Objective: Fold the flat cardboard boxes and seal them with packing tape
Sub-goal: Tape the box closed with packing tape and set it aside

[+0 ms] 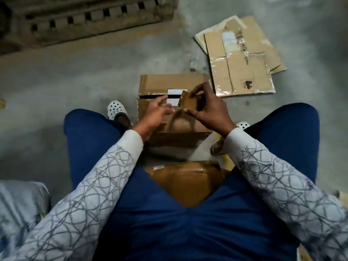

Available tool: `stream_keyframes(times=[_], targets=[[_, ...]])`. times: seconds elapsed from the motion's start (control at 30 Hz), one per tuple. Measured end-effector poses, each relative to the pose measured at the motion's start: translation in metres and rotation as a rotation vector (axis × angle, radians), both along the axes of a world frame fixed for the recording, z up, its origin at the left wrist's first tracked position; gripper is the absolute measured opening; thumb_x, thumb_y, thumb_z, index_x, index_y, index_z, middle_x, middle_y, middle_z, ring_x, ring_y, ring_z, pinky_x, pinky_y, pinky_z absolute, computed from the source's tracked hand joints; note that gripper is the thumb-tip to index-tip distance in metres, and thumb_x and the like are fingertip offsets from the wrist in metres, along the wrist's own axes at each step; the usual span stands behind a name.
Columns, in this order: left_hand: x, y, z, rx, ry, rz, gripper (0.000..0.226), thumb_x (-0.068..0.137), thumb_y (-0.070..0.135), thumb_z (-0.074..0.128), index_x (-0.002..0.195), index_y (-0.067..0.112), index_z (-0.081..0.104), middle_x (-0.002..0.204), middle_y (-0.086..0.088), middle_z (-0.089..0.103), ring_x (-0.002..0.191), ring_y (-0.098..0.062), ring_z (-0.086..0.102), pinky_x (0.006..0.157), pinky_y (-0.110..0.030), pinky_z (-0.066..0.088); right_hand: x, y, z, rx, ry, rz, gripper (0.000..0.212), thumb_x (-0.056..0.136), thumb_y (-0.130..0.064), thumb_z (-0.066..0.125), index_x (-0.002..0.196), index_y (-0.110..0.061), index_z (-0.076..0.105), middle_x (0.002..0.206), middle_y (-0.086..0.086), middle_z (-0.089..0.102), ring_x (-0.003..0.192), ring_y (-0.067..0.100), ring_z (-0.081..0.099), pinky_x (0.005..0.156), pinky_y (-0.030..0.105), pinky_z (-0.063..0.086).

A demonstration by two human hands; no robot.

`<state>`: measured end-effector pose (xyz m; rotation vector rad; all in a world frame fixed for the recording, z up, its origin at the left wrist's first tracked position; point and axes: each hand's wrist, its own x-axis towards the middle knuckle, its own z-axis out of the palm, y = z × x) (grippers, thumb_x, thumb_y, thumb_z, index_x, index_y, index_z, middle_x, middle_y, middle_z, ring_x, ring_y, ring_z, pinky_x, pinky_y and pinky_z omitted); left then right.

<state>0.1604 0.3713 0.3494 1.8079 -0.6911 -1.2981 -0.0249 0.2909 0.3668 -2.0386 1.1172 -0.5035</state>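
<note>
Blue trousers (188, 232) fill the bottom of the view, with two white sleeves (98, 185) patterned in grey loops reaching forward from the person's lap. Between the knees sits one brown parcel (186, 183), glossy with tape. Just beyond it, on the grey concrete floor (75, 81), stands one assembled cardboard box (165, 83), its top flaps brought together with a dark gap along the seam and a white label (176, 91) with a black stripe across it. Above this box the right hand (209, 112) grips one brown roll of packing tape (189, 103), thumb below and fingers curled over the top. The left hand (155, 113) is relaxed, its fingers loosely extended towards the roll's near edge; whether the tips touch the tape cannot be told. Two white perforated clogs (117, 111) flank the box, one on each side. Farther off to the right lies a stack of flattened boxes (243, 72): two brown sheets can be counted, with a paler edge beneath. A striped grey cloth (18, 204) lies at the lower left.
</note>
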Motion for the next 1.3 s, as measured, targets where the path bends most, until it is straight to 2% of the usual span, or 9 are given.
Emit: stream_keyframes(times=[0.1,0.27,0.37,0.63,0.8,0.9,1.0,1.13,1.3], targets=[[0.008,0.015,0.026,-0.097,0.183,0.008,0.053,0.089,0.027,0.072,0.137,0.019,0.053,0.126,-0.002,0.066,0.115,-0.018,0.064,0.087,-0.043,0.057,0.003,0.009,0.005,0.083,-0.088,0.016,0.059,0.072,-0.040,0.086,0.115,-0.027,0.048,0.112,-0.019,0.059,0.098,0.012,0.065,0.078,0.044,0.059],[0.000,0.024,0.017,-0.191,-0.026,0.004,0.059,0.075,0.038,0.085,0.127,0.018,0.066,0.119,-0.001,0.071,0.106,-0.017,0.070,0.077,-0.036,0.060,0.009,0.028,0.003,0.108,-0.166,-0.021,0.061,0.071,-0.033,0.088,0.117,-0.021,0.049,0.112,-0.010,0.058,0.099,0.011,0.062,0.082,0.041,0.058],[-0.012,0.029,0.002,-0.239,-0.132,0.069,0.054,0.071,0.038,0.088,0.119,0.020,0.072,0.111,0.002,0.074,0.098,-0.014,0.072,0.075,-0.037,0.062,0.005,0.041,-0.003,0.089,-0.088,-0.049,0.063,0.071,-0.035,0.088,0.119,-0.025,0.048,0.111,-0.005,0.062,0.092,0.017,0.064,0.077,0.046,0.057],[-0.024,0.024,-0.007,-0.198,-0.485,0.060,0.020,0.082,0.020,0.080,0.102,0.019,0.078,0.094,0.006,0.076,0.086,-0.008,0.071,0.082,-0.040,0.061,-0.002,0.058,-0.020,0.097,0.088,-0.061,0.064,0.074,-0.036,0.085,0.124,-0.028,0.047,0.119,0.001,0.065,0.106,0.025,0.064,0.086,0.046,0.056],[-0.023,0.021,-0.011,-0.128,-0.504,0.127,0.014,0.087,0.015,0.074,0.100,0.016,0.078,0.094,0.001,0.076,0.089,-0.013,0.069,0.084,-0.040,0.060,0.006,0.060,-0.026,-0.215,0.418,0.006,0.054,0.077,-0.066,0.066,0.116,-0.029,0.062,0.104,0.000,0.068,0.114,0.028,0.048,0.083,0.042,0.026],[-0.020,0.023,-0.014,-0.099,-0.453,0.147,0.012,0.093,0.021,0.066,0.094,0.015,0.077,0.089,-0.001,0.074,0.087,-0.018,0.069,0.082,-0.043,0.059,0.010,0.054,-0.029,-0.098,0.303,0.095,0.056,0.081,-0.059,0.069,0.123,-0.023,0.058,0.106,0.004,0.070,0.105,0.027,0.060,0.087,0.038,0.036],[-0.014,0.027,-0.019,-0.089,-0.426,0.135,0.021,0.092,0.033,0.067,0.085,0.015,0.076,0.081,0.000,0.074,0.082,-0.019,0.070,0.079,-0.046,0.059,0.014,0.051,-0.033,0.000,0.188,0.160,0.053,0.081,-0.051,0.076,0.117,-0.017,0.058,0.099,0.009,0.072,0.085,0.026,0.068,0.066,0.030,0.047],[-0.009,0.030,-0.021,-0.064,-0.354,0.083,0.009,0.085,0.023,0.077,0.094,0.020,0.077,0.090,0.004,0.076,0.087,-0.012,0.072,0.083,-0.041,0.061,0.015,0.049,-0.037,0.008,0.177,0.162,0.053,0.080,-0.052,0.076,0.116,-0.017,0.056,0.098,0.011,0.071,0.083,0.029,0.067,0.064,0.034,0.050],[-0.002,0.031,-0.021,0.035,-0.318,0.168,0.004,0.090,0.014,0.072,0.093,0.016,0.073,0.096,-0.002,0.073,0.085,-0.011,0.069,0.062,-0.019,0.057,0.019,0.049,-0.038,0.110,0.124,0.237,0.060,0.081,-0.054,0.077,0.121,-0.019,0.049,0.110,0.006,0.067,0.082,0.016,0.059,0.062,0.022,0.045]])
